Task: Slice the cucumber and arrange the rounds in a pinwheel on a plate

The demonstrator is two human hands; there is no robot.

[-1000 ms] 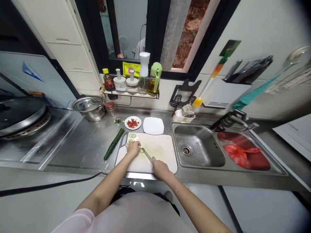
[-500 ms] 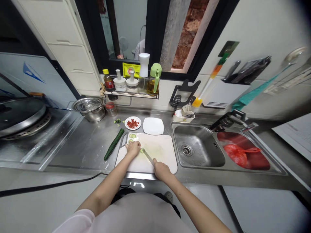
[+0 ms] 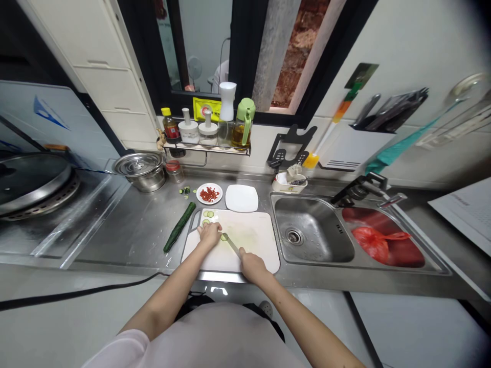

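My left hand (image 3: pixel 210 235) is curled down over a piece of cucumber on the white cutting board (image 3: pixel 253 245), with a green end (image 3: pixel 223 236) showing at its fingertips. My right hand (image 3: pixel 250 265) is closed round the handle of a knife (image 3: pixel 232 245), whose blade points up-left to that green end. Cut cucumber slices (image 3: pixel 208 214) lie at the board's far left corner. A whole dark green cucumber (image 3: pixel 179 227) lies on the steel counter left of the board.
Behind the board stand a small plate of red chopped bits (image 3: pixel 209 194) and an empty white square plate (image 3: pixel 241 198). A double sink (image 3: pixel 310 235) lies to the right, with a red bag (image 3: pixel 374 241) in its far basin. A lidded pot (image 3: pixel 140 169) and a stove are at the left.
My right hand with the knife has shifted slightly along the board; the left hand has stayed over the cucumber piece. Everything else is unchanged.
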